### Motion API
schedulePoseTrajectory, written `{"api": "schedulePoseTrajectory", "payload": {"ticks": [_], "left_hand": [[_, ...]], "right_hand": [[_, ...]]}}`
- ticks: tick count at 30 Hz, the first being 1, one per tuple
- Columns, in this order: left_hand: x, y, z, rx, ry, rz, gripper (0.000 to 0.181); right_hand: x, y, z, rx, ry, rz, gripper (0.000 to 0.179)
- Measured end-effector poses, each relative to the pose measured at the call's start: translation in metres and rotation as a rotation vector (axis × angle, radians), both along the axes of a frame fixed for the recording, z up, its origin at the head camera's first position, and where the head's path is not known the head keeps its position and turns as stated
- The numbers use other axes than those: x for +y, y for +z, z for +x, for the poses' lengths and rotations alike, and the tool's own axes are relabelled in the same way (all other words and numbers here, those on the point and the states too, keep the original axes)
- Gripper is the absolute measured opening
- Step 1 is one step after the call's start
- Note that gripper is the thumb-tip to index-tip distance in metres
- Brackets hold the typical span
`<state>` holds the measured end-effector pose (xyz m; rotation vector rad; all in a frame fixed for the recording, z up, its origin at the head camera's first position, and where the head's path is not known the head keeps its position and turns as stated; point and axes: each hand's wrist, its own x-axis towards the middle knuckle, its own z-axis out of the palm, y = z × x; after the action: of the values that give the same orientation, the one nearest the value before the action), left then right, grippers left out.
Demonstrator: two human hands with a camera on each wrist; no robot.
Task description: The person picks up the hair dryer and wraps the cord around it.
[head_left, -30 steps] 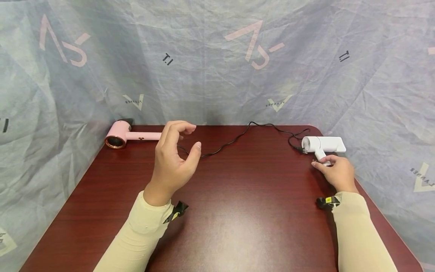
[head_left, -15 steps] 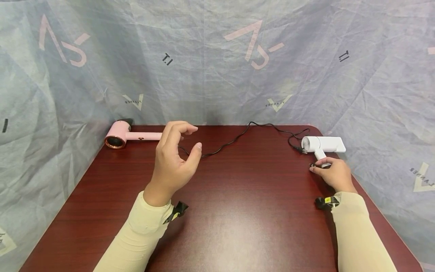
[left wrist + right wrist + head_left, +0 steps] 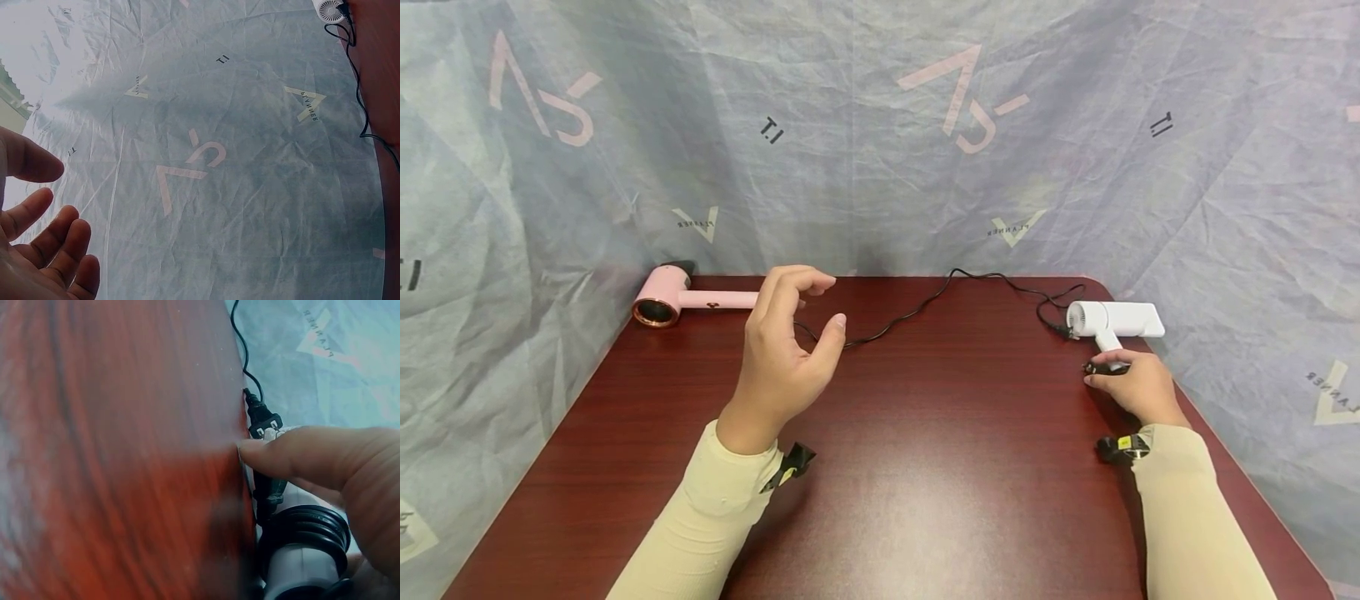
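A white hair dryer (image 3: pixel 1112 319) lies at the table's far right. Its handle points toward my right hand (image 3: pixel 1138 385), which pinches a black plug (image 3: pixel 270 484) between thumb and finger. In the right wrist view, black cord (image 3: pixel 306 528) is wound in several turns round the light handle below that plug. A second black plug (image 3: pixel 265 420) lies just beyond my fingertips. My left hand (image 3: pixel 784 358) hovers in front of a pink hair dryer (image 3: pixel 658 296), fingers loosely bent and holding nothing. It hides the end of the pink handle.
A thin black cord (image 3: pixel 910 315) runs along the back of the dark red table (image 3: pixel 917 467), from behind my left hand to near the white hair dryer. A grey printed fabric (image 3: pixel 857 167) hangs at the back and both sides.
My right hand has shifted slightly left and toward me, from the white dryer's handle; the black plug now shows at its fingertips. The left hand stays put.
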<state>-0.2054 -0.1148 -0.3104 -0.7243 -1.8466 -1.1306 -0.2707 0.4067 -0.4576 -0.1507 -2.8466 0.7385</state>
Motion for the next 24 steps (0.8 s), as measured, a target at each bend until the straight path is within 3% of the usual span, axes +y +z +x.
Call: {"api": "schedulePoseTrajectory", "payload": {"ticks": [9,18,24], "left_hand": [[-0.006,-0.001,-0.004,-0.024,0.055,-0.016,0.034],[-0.024,-0.007,-0.022,-0.104,0.122,-0.089,0.039],[-0.036,-0.008,-0.034,-0.192,0.154,-0.188,0.045]], "right_hand": [[-0.013,0.009,0.003,0.152,0.033,0.009,0.038],[-0.049,0.027,0.008,0.33,-0.079,-0.043,0.027],[-0.062,0.023,0.004,0.437,-0.001,-0.047,0.02]]}}
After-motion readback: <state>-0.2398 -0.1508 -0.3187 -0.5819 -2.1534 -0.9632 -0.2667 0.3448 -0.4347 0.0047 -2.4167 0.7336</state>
